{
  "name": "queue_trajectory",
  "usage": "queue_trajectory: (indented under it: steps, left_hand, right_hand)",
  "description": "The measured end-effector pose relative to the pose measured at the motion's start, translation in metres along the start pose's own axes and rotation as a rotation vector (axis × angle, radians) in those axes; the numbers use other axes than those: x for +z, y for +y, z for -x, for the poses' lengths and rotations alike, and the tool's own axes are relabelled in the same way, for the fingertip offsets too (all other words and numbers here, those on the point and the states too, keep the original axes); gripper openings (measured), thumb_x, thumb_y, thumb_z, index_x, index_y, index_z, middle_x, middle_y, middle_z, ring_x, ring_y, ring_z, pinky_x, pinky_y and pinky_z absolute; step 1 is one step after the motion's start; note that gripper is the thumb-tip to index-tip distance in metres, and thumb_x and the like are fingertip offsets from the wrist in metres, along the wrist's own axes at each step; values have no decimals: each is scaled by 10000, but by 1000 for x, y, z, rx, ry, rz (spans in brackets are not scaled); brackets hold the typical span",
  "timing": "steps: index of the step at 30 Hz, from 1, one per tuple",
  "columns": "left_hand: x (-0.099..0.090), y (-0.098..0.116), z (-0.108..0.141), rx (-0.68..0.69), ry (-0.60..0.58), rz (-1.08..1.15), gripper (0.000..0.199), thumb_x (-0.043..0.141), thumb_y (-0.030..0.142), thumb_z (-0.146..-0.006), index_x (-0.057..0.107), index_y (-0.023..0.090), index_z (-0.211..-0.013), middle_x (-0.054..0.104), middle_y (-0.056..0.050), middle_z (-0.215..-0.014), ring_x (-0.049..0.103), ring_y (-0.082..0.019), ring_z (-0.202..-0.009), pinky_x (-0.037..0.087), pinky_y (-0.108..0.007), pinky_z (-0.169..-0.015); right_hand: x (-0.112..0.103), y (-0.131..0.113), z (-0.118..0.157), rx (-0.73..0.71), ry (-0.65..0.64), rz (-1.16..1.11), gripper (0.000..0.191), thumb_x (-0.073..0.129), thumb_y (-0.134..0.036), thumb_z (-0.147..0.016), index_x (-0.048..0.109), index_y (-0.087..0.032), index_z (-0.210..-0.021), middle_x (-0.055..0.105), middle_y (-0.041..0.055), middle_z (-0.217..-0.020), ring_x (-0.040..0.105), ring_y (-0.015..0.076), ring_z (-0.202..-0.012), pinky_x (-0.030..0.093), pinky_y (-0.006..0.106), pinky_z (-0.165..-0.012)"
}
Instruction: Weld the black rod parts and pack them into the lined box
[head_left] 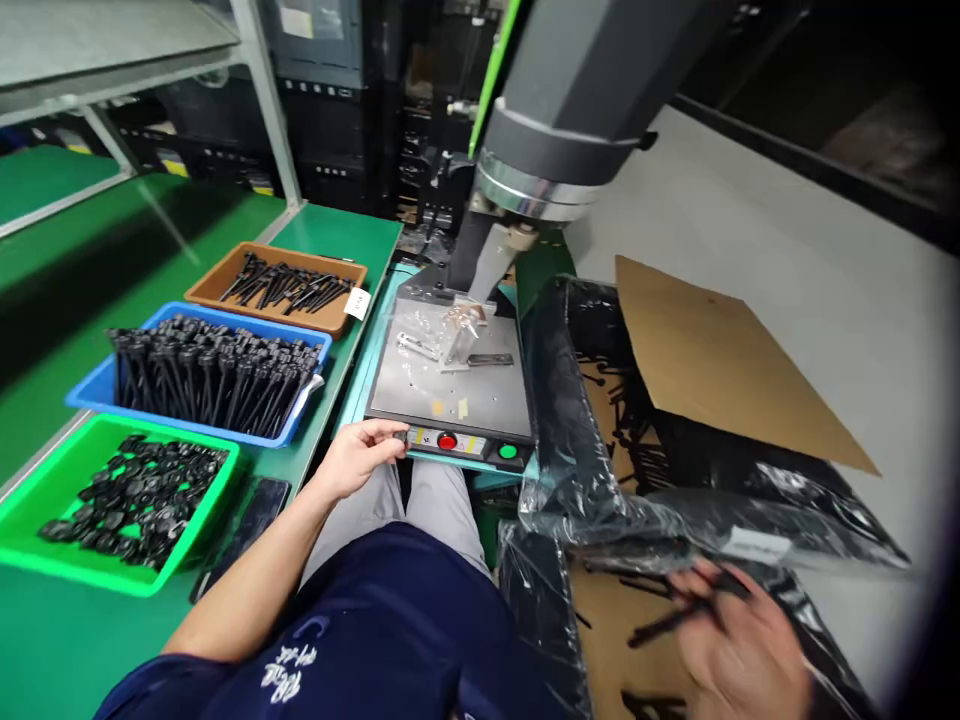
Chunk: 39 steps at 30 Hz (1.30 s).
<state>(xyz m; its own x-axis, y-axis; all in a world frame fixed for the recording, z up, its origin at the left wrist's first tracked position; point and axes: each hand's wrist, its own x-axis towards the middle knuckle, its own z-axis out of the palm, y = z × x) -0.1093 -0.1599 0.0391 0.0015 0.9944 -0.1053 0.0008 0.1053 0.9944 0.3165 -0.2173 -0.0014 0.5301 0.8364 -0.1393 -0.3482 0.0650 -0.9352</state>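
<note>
At the left end of the machine's front control panel, the fingertips of my left hand are pinched together around a small dark thing that I cannot make out. My right hand, smeared by motion, is closed on a black rod-like part above a plastic-lined box. Similar black parts lie on the cardboard inside. On the machine's metal plate stands a clear fixture under the slanted press head.
To the left stand a brown tray and a blue tray of black rod parts, and a green tray of round black pieces. A phone-like slab lies beside them. A cardboard sheet covers part of another lined box.
</note>
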Motion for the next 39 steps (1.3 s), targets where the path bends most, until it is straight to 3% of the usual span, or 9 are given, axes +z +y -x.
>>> queue_trajectory:
  steps: [2,4,7,9,11,15,24,31,39]
  left_hand:
    - [8,-1,-7,54,15,31,358,729,397,-755,731,153,-1017,707,-54,-806,635,-156,-694,528,-301,-681]
    - [15,-4,-11,102,20,56,331,711,393,-779,739,172,-1023,706,-64,-909,638,-152,-731,532,-304,-709]
    - [21,-7,-13,165,10,46,290,700,372,-798,749,199,-1025,681,-71,-1045,640,-160,-815,530,-304,-744]
    - [22,-7,-11,195,-10,18,277,700,361,-799,755,206,-1023,676,-76,-1063,637,-183,-887,528,-311,-766]
    - [23,-7,-8,222,-31,-14,274,705,352,-795,760,209,-1023,681,-80,-1056,629,-203,-950,522,-324,-806]
    - [20,-9,-6,227,-43,-56,283,702,339,-800,757,215,-1049,687,-85,-1066,624,-216,-992,508,-341,-857]
    - [23,-18,-18,220,-89,24,250,708,313,-797,759,235,-1029,685,-68,-1076,626,-203,-997,510,-329,-845]
    - [22,-19,-24,190,-141,-92,294,683,364,-819,752,220,-1066,678,-90,-1159,604,-237,-1113,456,-398,-1000]
    - [36,-28,-41,208,-96,-274,444,568,439,-897,632,211,-1273,620,-109,-1263,602,-222,-1137,471,-399,-995]
  right_hand:
    - [41,23,8,126,-211,21,390,925,-379,-509,729,-264,-826,667,100,-749,586,155,-532,459,363,-521]
    - [94,42,20,250,-484,42,397,868,-392,-621,725,-233,-955,662,54,-685,567,142,-495,470,352,-527]
    - [169,61,40,261,-807,43,409,802,-367,-714,696,-202,-1072,670,16,-705,572,122,-537,511,336,-594]
    - [201,66,51,232,-931,36,422,791,-361,-723,681,-194,-1095,683,24,-799,613,132,-630,529,319,-627]
    - [219,69,58,201,-983,15,397,787,-359,-726,665,-191,-1065,675,20,-824,627,130,-657,534,294,-613]
    - [229,71,59,184,-1001,17,322,775,-367,-743,625,-183,-961,641,-8,-738,633,121,-615,520,254,-553]
    - [233,69,53,187,-994,76,331,748,-424,-761,632,-166,-933,642,-15,-664,603,108,-545,501,237,-503]
    - [231,72,47,174,-958,98,303,755,-386,-749,623,-163,-906,632,-20,-680,599,99,-546,478,214,-478]
    - [234,90,35,275,-966,-61,437,725,-403,-782,536,-208,-1126,621,-21,-802,641,115,-606,539,266,-563]
